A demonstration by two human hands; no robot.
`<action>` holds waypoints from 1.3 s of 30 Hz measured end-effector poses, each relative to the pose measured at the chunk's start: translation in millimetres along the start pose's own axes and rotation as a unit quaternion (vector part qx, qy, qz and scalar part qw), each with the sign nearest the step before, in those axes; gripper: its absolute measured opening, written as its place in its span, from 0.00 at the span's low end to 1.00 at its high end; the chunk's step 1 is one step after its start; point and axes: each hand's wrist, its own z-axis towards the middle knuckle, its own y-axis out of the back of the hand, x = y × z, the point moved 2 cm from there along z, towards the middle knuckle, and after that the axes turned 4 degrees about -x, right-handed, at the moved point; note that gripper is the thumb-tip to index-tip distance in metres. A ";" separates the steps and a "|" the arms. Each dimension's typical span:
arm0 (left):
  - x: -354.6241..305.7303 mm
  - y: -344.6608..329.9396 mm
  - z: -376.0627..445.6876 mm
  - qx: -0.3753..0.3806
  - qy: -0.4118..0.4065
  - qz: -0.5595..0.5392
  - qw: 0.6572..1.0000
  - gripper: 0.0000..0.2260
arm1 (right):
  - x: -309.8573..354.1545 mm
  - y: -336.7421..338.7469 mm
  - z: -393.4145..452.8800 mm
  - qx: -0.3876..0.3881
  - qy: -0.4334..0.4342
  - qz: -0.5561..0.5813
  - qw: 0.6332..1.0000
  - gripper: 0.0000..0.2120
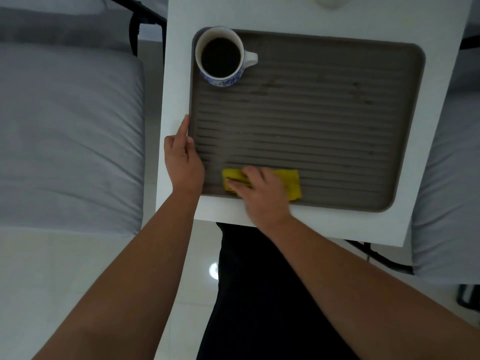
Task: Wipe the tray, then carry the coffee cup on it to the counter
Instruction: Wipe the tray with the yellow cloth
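Observation:
A grey-brown ribbed tray [311, 120] lies on a small white table [176, 74]. In its far left corner stands a white cup with a blue pattern [220, 57], full of dark coffee, handle pointing right. My right hand [262, 196] presses a folded yellow cloth [292, 183] flat onto the tray near its front left edge. My left hand [183, 159] rests against the tray's left rim, fingers stretched along the edge, thumb over the rim.
Grey cushioned seats [70, 131] flank the table on the left and right [446, 178]. A black metal frame [145, 22] shows at the back left. A pale object [328, 1] sits at the table's far edge. Glossy white floor lies below.

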 end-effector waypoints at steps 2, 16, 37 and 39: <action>0.6 0.1 0.9 0.003 0.010 0.002 1.000 0.20 | 22.1 -8.0 19.5 0.045 0.019 -0.002 0.999 0.18; 2.4 -2.6 -0.7 -0.003 0.007 -0.014 1.000 0.20 | -118.5 78.6 -69.9 -0.075 -0.367 -0.071 0.925 0.21; -3.9 -0.5 -1.7 -0.008 0.012 -0.004 1.000 0.20 | -131.8 94.1 -67.9 -0.035 -0.306 -0.066 0.949 0.27; -4.6 -1.0 -1.5 -0.009 0.016 -0.003 1.000 0.20 | -135.5 98.6 -74.6 -0.054 -0.355 -0.067 0.931 0.27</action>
